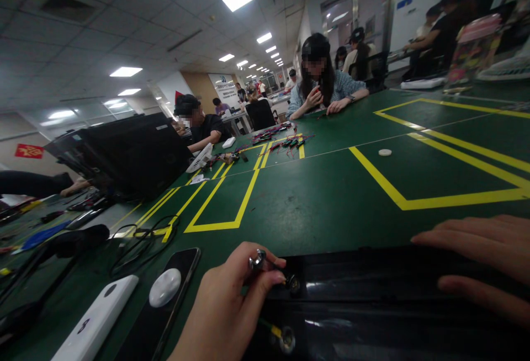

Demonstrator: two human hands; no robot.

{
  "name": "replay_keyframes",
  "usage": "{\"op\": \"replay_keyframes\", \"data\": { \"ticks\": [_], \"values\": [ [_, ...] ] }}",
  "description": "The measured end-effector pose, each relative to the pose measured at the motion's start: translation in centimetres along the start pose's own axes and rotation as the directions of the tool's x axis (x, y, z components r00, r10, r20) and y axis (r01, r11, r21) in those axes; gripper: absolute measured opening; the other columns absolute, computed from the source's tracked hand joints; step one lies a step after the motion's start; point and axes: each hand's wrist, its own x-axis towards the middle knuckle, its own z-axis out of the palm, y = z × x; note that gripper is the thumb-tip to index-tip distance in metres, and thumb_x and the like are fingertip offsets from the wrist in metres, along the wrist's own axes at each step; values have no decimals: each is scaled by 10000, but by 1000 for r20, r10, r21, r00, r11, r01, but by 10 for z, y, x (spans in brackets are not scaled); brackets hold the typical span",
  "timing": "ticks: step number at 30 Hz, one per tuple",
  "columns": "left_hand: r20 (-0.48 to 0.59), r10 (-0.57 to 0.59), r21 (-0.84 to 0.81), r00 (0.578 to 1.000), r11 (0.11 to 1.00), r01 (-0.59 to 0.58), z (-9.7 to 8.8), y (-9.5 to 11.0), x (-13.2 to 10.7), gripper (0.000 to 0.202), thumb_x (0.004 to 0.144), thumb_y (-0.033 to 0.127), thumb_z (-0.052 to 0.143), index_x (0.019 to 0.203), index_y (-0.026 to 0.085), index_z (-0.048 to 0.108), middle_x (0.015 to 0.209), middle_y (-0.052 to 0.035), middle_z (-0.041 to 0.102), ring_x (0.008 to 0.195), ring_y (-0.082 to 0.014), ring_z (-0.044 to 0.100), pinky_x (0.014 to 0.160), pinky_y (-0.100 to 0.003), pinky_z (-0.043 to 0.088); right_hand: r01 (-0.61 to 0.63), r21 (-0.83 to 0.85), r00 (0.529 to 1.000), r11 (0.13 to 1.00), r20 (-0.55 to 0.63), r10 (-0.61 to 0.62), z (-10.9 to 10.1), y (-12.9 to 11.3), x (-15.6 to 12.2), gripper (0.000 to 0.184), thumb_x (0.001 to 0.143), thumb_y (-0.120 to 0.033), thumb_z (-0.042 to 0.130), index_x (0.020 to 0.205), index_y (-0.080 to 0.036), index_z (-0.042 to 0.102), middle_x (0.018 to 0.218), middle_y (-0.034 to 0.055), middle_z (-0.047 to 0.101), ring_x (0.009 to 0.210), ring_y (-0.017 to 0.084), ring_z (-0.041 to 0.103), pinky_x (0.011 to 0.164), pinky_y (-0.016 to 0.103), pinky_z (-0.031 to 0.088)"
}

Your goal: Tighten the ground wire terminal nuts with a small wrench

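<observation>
My left hand is closed in a pinch near the left end of a long black glossy case. A small shiny metal piece with a rounded end pokes out between its thumb and forefinger; its exact kind I cannot make out. Just by the fingertips is a round metal fitting on the case. Lower down sits a second round metal fitting, with a bit of yellow beside it. My right hand spreads its fingers over the right part of the case, partly out of view.
Left of my hand lie a dark phone with a white round grip, a white numbered bar and a black cable. Yellow tape marks the green table. A black monitor stands left. Co-workers sit opposite, near bundled wires.
</observation>
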Motion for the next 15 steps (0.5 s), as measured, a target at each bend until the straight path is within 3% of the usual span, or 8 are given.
{"op": "replay_keyframes", "data": {
  "ticks": [10, 13, 15],
  "values": [
    [24, -80, -202, 996, 976, 83, 3, -5, 4, 121, 874, 127, 646, 878, 248, 643, 887, 7, 817, 775, -170, 777, 673, -229, 593, -20, 12, 1000, 1000, 7, 20, 4, 2, -5, 551, 941, -877, 383, 1307, -512, 573, 1207, -223, 616, 885, 135, 716, 698, 320, 600],
    [-104, -188, -314, 977, 938, 147, 0, -3, -1, 93, 879, 161, 654, 910, 245, 633, 930, 18, 813, 753, -141, 761, 658, -207, 598, -29, 19, 999, 999, 32, 28, 3, 2, -4, 548, 936, -872, 398, 1315, -514, 568, 1229, -230, 603, 906, 135, 714, 718, 326, 601],
    [-213, -280, -381, 936, 906, 184, -3, 1, -3, 66, 888, 195, 657, 911, 242, 617, 941, 19, 813, 741, -134, 756, 654, -206, 610, -21, 14, 999, 1000, 43, 20, 3, 2, -3, 543, 935, -869, 405, 1310, -515, 573, 1235, -234, 598, 907, 127, 712, 717, 321, 599]
  ]
}}
